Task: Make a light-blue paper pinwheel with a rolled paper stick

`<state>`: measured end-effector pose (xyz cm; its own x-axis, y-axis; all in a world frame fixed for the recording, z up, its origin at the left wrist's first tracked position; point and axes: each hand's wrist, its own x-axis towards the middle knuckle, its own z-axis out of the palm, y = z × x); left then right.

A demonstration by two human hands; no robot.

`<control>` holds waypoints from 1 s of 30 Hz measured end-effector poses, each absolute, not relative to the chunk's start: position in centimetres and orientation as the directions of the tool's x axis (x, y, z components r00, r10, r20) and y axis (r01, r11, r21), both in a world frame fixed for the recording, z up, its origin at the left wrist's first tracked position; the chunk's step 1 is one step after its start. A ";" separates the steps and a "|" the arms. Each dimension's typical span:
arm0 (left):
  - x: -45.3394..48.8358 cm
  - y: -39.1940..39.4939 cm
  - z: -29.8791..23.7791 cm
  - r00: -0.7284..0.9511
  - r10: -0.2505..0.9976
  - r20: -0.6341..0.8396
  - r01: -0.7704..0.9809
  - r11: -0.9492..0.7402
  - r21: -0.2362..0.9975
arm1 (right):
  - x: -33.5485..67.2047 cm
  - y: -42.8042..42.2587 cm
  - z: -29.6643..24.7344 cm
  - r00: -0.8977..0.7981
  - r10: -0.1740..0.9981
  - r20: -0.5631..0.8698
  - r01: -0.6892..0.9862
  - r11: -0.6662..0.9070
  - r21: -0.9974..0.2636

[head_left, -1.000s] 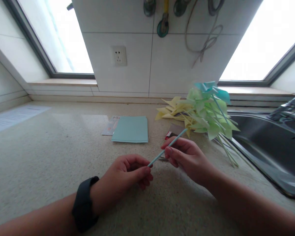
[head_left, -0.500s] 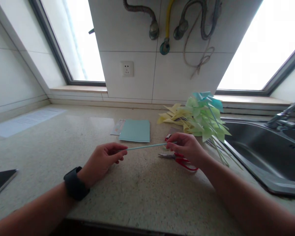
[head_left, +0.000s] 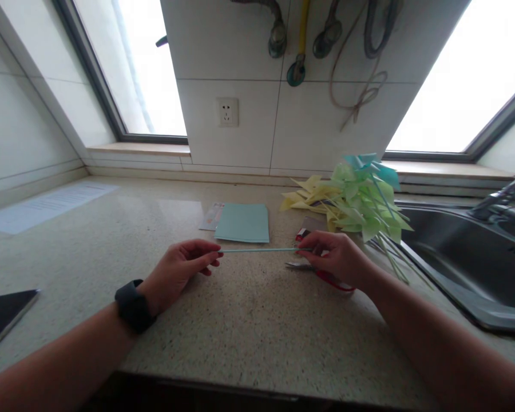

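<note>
A thin pale blue-green stick [head_left: 260, 250] stretches level between my two hands above the counter. My left hand [head_left: 181, 267], with a dark watch on its wrist, pinches one end. The other end is pinched by my right hand [head_left: 332, 256]. Red-handled scissors [head_left: 299, 265] lie under my right hand, which partly covers them. Just beyond the stick rests a stack of light blue-green square paper [head_left: 242, 222]. Behind my right hand sits a small red and black item [head_left: 302, 233], its kind unclear.
Yellow, green and blue paper pinwheels [head_left: 354, 197] on sticks lie at the back right, beside a metal sink [head_left: 463, 257]. A printed sheet [head_left: 47, 206] lies at the far left, and a dark flat object [head_left: 8, 315] nearer me. Behind is a tiled wall with an outlet [head_left: 227, 112].
The stick has gone from slightly tilted to nearly level. My right hand has shifted a little to the right, covering more of the scissors. The camera view has moved slightly.
</note>
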<state>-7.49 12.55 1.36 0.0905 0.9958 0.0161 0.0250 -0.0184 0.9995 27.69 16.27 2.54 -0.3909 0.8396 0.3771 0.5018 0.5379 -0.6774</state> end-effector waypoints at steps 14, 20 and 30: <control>-7.8 12.8 1.0 0.057 0.998 0.021 -0.076 -0.016 0.997 | 28.4 16.7 2.0 -0.381 0.827 0.414 0.573 0.562 -0.596; -7.6 12.7 1.2 0.041 0.999 0.012 -0.065 -0.010 0.998 | 28.4 16.7 2.0 -0.363 0.818 0.447 0.564 0.574 -0.593; -7.6 12.9 1.3 -0.013 1.000 -0.024 -0.033 0.024 0.999 | 28.0 16.3 2.0 -0.370 0.801 0.471 0.534 0.599 -0.597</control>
<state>-7.58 12.89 1.35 -0.0127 0.9996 -0.0241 -0.0335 0.0237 0.9992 27.96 16.31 2.02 -0.3704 0.8005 0.4711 0.5339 0.5985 -0.5973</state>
